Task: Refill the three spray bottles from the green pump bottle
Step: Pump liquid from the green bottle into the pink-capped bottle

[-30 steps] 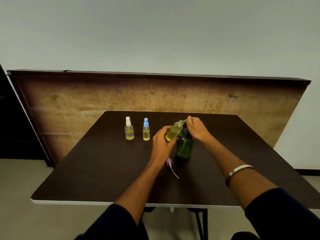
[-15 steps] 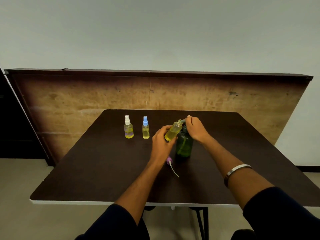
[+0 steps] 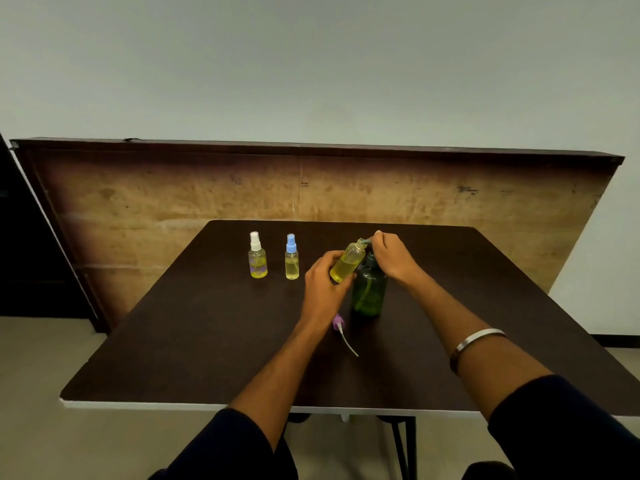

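Head view: the left hand grips the open bottle, tilted with its mouth up-right, touching the pump spout. The right hand presses on the pump of the green bottle, fingers curled on it. The purple cap lies near, at the table middle, far from edges

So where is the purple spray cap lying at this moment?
In the head view, the purple spray cap lies on the table near the middle, just in front of the green pump bottle and beside the left hand wrist.
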